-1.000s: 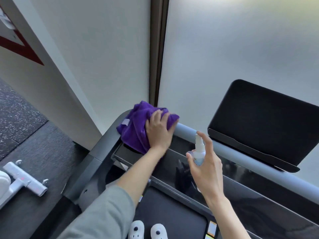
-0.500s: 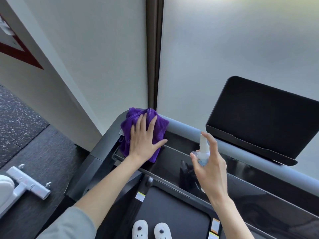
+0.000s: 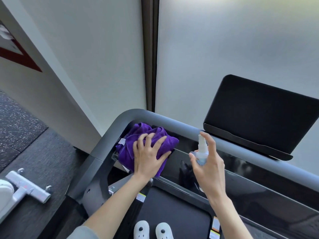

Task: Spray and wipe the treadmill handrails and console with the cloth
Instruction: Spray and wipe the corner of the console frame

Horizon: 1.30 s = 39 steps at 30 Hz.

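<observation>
Nearest, white perforated clogs stand on the dark treadmill belt. The left hand presses spread, straight fingers on the crumpled purple microfibre cloth at the glossy black console's left corner. The right hand grips the small clear spray bottle, forefinger on its nozzle. Beyond runs the grey curved handrail. By my judgement, most wiping remains rightward.

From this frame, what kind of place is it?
Probably a gym: a grey treadmill handrail with a black console screen, speckled dark rubber flooring, and a white machine base alongside.
</observation>
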### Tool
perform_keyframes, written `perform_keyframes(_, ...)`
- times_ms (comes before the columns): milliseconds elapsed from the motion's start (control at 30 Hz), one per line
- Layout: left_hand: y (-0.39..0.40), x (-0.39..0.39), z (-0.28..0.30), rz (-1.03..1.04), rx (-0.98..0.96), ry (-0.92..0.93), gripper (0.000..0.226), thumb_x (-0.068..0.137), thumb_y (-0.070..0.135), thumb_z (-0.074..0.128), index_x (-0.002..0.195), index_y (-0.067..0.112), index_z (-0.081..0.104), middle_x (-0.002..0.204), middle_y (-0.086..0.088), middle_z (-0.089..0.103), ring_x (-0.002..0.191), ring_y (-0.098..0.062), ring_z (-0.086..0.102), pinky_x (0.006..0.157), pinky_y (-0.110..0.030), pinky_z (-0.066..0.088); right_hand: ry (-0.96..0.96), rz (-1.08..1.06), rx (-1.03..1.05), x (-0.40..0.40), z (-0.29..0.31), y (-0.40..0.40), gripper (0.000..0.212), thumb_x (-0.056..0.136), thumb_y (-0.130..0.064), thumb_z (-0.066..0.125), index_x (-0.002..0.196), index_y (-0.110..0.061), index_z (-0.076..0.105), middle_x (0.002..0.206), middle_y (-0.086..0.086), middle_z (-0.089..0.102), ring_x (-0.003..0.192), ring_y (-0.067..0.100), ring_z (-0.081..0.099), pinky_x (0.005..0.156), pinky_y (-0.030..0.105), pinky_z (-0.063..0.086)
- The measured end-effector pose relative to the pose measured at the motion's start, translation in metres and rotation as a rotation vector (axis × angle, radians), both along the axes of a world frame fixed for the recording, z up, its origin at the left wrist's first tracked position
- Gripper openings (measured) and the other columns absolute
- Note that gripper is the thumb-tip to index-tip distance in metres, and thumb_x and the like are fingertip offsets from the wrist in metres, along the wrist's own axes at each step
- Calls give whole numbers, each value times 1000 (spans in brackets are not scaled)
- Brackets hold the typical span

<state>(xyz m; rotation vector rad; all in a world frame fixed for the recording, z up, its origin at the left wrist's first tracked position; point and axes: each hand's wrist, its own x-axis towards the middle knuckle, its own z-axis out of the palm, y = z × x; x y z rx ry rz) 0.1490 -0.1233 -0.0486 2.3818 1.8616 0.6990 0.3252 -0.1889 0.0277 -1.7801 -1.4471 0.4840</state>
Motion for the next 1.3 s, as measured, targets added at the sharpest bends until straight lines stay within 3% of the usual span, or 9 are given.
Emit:
perform_keyframes(67,10,-1,2,89,-41,19,59,80,69,52,130,38,56,133,-7,49,123,-36,42,100,-58,32,0,-8,6,0,0,0,73,85,-11,72,135,-46,32,90,-8,70,75,16,65,71,32,53)
perform_keyframes(200,17,24,9,165,-113,29,58,81,67,54,133,42,51,135,-9,46,120,-38,41,91,-56,35,7,-21,10,1,-1,-2,72,85,-10,71,135,-44,33,92,-7,70,74,17,65,72,36,55)
perform_keyframes(467,-16,18,6,-110,-35,24,40,78,50,69,115,36,65,124,-2,58,111,-33,53,81,-47,42,-3,9,-3,-12,-2,2,72,85,-11,71,135,-43,31,93,1,70,71,22,64,70,42,56)
perform_keyframes(633,11,-17,8,238,-92,-12,45,78,52,70,119,33,64,128,-8,55,113,-33,49,85,-50,39,-16,13,1,-10,-3,-1,71,86,-11,70,134,-45,32,94,-3,70,74,20,64,70,36,54)
perform_keyframes(800,-16,0,10,82,-112,-10,45,70,50,77,108,27,69,104,-6,64,87,-30,57,73,-42,44,-48,-5,-25,-6,-5,-6,71,85,-13,71,134,-45,31,88,-6,69,71,19,62,68,37,54)
perform_keyframes(900,-18,-21,27,127,-138,-145,42,76,49,74,109,25,69,101,-3,65,87,-30,57,76,-39,43,-61,27,-47,-9,-4,-3,72,85,-15,72,134,-47,29,87,-8,70,74,20,63,70,36,53)
perform_keyframes(1033,-25,-70,60,288,12,-535,41,78,43,74,110,18,66,97,1,63,87,-24,58,76,-37,49,-130,129,-87,-34,-4,20,70,87,-20,69,135,-48,27,87,-8,64,71,18,58,63,30,43)
perform_keyframes(1200,-38,-121,89,416,79,-743,46,79,53,63,107,17,65,94,2,63,86,-17,60,79,-26,43,-297,375,-153,-101,-7,69,66,90,-23,63,143,-36,26,92,1,62,80,28,61,63,35,45)
perform_keyframes(1300,-44,-136,91,436,63,-870,41,81,48,64,107,17,64,102,1,68,97,-18,63,90,-35,48,-390,443,-156,-134,-10,91,67,90,-18,65,144,-31,28,93,6,60,79,32,62,64,39,51)
